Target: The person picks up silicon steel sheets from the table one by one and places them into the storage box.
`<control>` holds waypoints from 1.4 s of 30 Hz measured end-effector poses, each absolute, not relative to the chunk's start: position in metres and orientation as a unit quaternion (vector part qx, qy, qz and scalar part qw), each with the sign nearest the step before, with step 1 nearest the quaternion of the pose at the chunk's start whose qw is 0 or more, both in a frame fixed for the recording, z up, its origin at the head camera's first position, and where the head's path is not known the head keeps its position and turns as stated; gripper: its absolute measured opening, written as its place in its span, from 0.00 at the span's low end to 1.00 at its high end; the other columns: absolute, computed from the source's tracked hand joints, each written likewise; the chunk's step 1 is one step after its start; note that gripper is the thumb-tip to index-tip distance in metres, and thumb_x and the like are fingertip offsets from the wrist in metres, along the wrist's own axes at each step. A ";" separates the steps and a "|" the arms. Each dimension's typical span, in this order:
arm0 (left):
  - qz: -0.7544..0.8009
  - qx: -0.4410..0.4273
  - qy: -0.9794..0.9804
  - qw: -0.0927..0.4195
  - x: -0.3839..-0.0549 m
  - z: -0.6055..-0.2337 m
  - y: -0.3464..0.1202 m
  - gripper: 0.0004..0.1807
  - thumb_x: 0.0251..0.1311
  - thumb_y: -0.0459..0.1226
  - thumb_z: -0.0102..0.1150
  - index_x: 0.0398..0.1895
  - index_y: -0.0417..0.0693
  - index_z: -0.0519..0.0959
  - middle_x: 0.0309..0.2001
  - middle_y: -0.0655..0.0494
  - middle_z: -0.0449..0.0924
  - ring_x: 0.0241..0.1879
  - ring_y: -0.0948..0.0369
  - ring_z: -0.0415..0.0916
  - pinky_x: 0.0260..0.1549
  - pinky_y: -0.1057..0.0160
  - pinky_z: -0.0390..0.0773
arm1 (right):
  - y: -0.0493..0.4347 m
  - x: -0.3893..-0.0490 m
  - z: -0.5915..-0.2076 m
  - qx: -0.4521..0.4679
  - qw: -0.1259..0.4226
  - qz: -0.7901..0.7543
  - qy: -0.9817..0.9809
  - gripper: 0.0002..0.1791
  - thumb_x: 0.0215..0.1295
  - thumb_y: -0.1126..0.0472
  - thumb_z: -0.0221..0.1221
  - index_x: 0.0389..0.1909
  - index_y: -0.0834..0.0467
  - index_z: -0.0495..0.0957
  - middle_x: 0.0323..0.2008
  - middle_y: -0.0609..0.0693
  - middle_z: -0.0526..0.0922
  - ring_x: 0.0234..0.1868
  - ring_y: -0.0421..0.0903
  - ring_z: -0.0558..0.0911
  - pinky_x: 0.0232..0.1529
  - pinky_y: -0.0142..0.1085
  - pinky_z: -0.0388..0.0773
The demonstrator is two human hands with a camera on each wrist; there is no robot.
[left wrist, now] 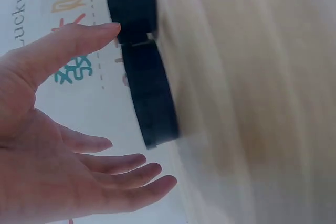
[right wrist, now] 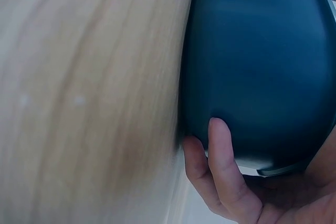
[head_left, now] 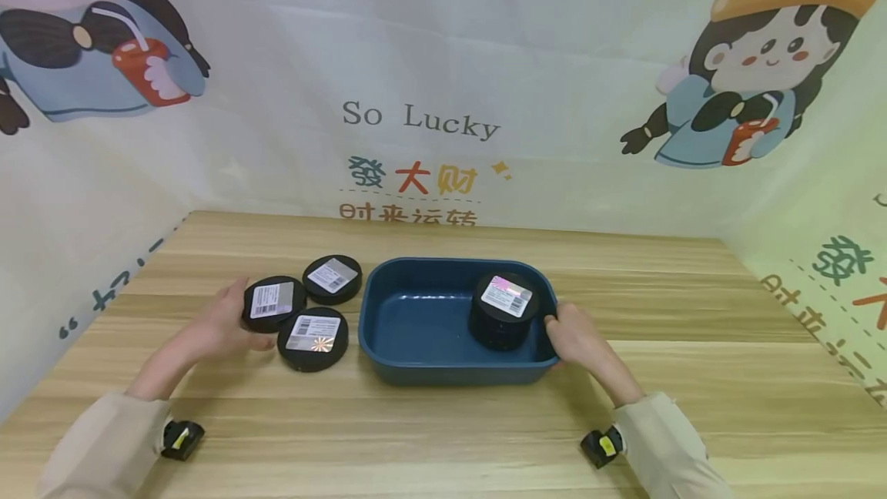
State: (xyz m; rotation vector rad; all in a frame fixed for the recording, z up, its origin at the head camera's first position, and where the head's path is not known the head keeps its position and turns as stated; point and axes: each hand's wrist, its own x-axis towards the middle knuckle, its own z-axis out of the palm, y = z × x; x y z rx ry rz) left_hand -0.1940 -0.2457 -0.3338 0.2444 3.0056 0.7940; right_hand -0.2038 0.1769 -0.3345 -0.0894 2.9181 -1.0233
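A printed backdrop (head_left: 443, 75) reading "So Lucky" rises behind a wood-grain tabletop (head_left: 402, 437).

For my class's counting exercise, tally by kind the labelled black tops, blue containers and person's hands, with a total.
Blue container: 1
Labelled black tops: 4 (3 outside the container, 1 inside)
Person's hands: 2
Total: 7
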 end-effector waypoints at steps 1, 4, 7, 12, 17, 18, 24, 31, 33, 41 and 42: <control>0.252 0.077 0.965 0.017 -0.194 -0.335 -0.247 0.56 0.30 0.36 0.70 0.57 0.15 0.45 0.51 0.14 0.53 0.50 0.27 0.54 0.49 0.36 0.56 | 0.177 -0.204 -0.334 -0.027 0.025 -0.333 0.942 0.12 0.59 0.68 0.40 0.29 0.72 0.70 0.21 0.61 0.75 0.12 0.48 0.77 0.15 0.35 0.73; 0.239 0.070 0.968 0.029 -0.194 -0.337 -0.249 0.57 0.30 0.37 0.71 0.56 0.13 0.44 0.51 0.14 0.52 0.50 0.27 0.54 0.50 0.37 0.56 | 0.176 -0.204 -0.334 -0.029 0.020 -0.331 0.943 0.11 0.59 0.68 0.40 0.28 0.72 0.69 0.21 0.62 0.75 0.13 0.49 0.77 0.15 0.35 0.74; 0.225 0.064 0.971 0.043 -0.195 -0.338 -0.251 0.53 0.30 0.39 0.71 0.54 0.14 0.49 0.48 0.16 0.57 0.48 0.29 0.58 0.48 0.38 0.59 | 0.176 -0.203 -0.334 -0.035 0.010 -0.319 0.947 0.11 0.58 0.68 0.41 0.28 0.72 0.70 0.21 0.61 0.75 0.15 0.50 0.77 0.17 0.34 0.74; 0.190 0.048 0.977 0.079 -0.197 -0.338 -0.252 0.51 0.30 0.43 0.71 0.48 0.14 0.54 0.44 0.19 0.60 0.45 0.31 0.60 0.45 0.39 0.62 | 0.177 -0.203 -0.335 -0.042 0.005 -0.309 0.950 0.11 0.57 0.68 0.42 0.27 0.72 0.70 0.20 0.60 0.75 0.17 0.51 0.78 0.19 0.35 0.74; 0.157 0.049 0.982 0.091 -0.201 -0.337 -0.251 0.51 0.31 0.46 0.70 0.46 0.12 0.55 0.42 0.18 0.61 0.43 0.30 0.62 0.44 0.39 0.64 | 0.177 -0.202 -0.335 -0.042 0.003 -0.305 0.951 0.11 0.58 0.68 0.42 0.27 0.72 0.70 0.20 0.60 0.75 0.17 0.51 0.78 0.21 0.35 0.74; 0.151 0.050 0.983 0.091 -0.202 -0.336 -0.251 0.51 0.31 0.47 0.70 0.45 0.12 0.56 0.41 0.18 0.63 0.42 0.30 0.63 0.43 0.40 0.65 | 0.177 -0.202 -0.335 -0.042 0.003 -0.304 0.952 0.11 0.58 0.68 0.42 0.27 0.72 0.70 0.20 0.60 0.75 0.17 0.51 0.78 0.21 0.35 0.73; 0.144 0.050 0.984 0.087 -0.208 -0.334 -0.250 0.43 0.34 0.46 0.68 0.41 0.14 0.62 0.35 0.26 0.67 0.36 0.39 0.67 0.38 0.45 0.68 | 0.177 -0.204 -0.337 -0.036 0.007 -0.318 0.947 0.11 0.58 0.68 0.42 0.27 0.71 0.70 0.20 0.60 0.75 0.13 0.49 0.77 0.17 0.33 0.73; 0.136 0.033 0.985 0.097 -0.214 -0.332 -0.246 0.41 0.42 0.46 0.63 0.41 0.13 0.60 0.35 0.26 0.65 0.34 0.41 0.66 0.38 0.45 0.67 | 0.177 -0.205 -0.338 -0.039 0.011 -0.319 0.947 0.11 0.58 0.68 0.42 0.27 0.71 0.70 0.19 0.60 0.75 0.14 0.50 0.78 0.19 0.34 0.73; 0.126 0.030 0.987 0.098 -0.216 -0.332 -0.245 0.41 0.43 0.47 0.63 0.41 0.13 0.60 0.34 0.27 0.65 0.34 0.42 0.65 0.38 0.45 0.67 | 0.177 -0.206 -0.338 -0.037 0.016 -0.323 0.946 0.11 0.58 0.68 0.41 0.28 0.71 0.70 0.19 0.60 0.75 0.14 0.49 0.78 0.18 0.34 0.74; 0.123 0.037 0.987 0.091 -0.221 -0.331 -0.245 0.41 0.38 0.46 0.65 0.42 0.18 0.59 0.29 0.34 0.66 0.31 0.44 0.65 0.35 0.48 0.67 | 0.177 -0.205 -0.336 -0.032 0.020 -0.330 0.943 0.10 0.59 0.69 0.41 0.29 0.72 0.69 0.20 0.61 0.76 0.11 0.48 0.77 0.15 0.33 0.73; 0.127 0.037 0.987 0.092 -0.222 -0.331 -0.245 0.42 0.38 0.46 0.65 0.43 0.18 0.59 0.29 0.35 0.66 0.31 0.44 0.65 0.34 0.48 0.67 | 0.178 -0.205 -0.336 -0.032 0.021 -0.334 0.942 0.10 0.59 0.69 0.41 0.29 0.72 0.69 0.20 0.61 0.76 0.11 0.48 0.77 0.14 0.34 0.73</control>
